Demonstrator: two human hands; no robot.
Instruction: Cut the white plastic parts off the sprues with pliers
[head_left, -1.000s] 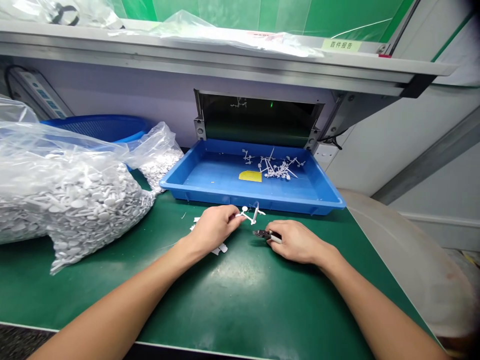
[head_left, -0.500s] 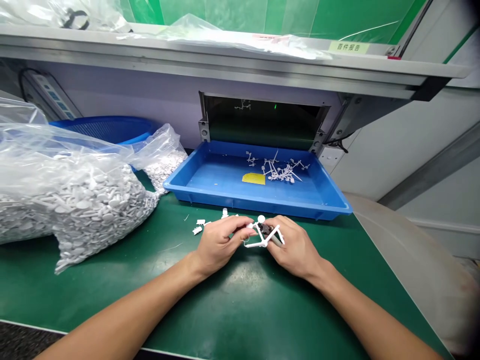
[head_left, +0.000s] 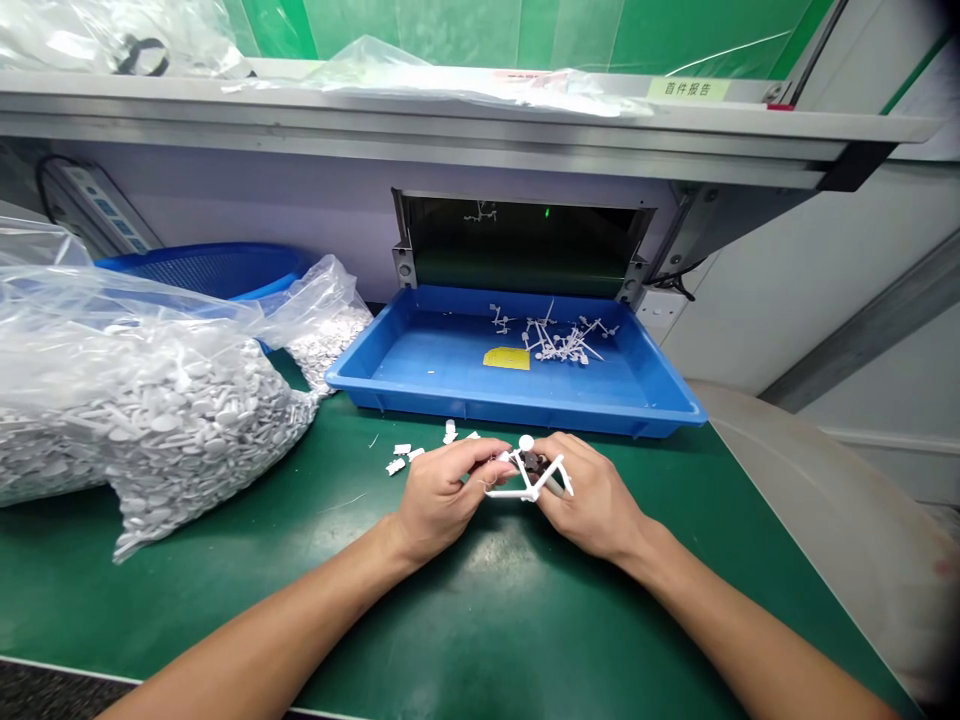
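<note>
Between thumb and fingers, my left hand (head_left: pixel 448 492) pinches a white branched plastic piece (head_left: pixel 527 490) by its left side. My right hand (head_left: pixel 589 495) is closed around a dark-headed hand tool (head_left: pixel 534 463), partly hidden by the fingers and the white piece. The tool's head lies against or just behind the branches; whether it touches them is unclear. Small white parts (head_left: pixel 396 466) lie on the green table just beyond my left hand.
A blue tray (head_left: pixel 517 404) with white branched pieces and a yellow label (head_left: pixel 507 358) stands behind the hands. Clear bags of white parts (head_left: pixel 202 430) and a blue basket (head_left: pixel 217 270) are at left. A metal-edged shelf (head_left: pixel 450 130) spans above a dark opening (head_left: pixel 525 245).
The view has shifted slightly. Both hands keep their grips, and the white piece sits nearly as before, with a slight turn.
</note>
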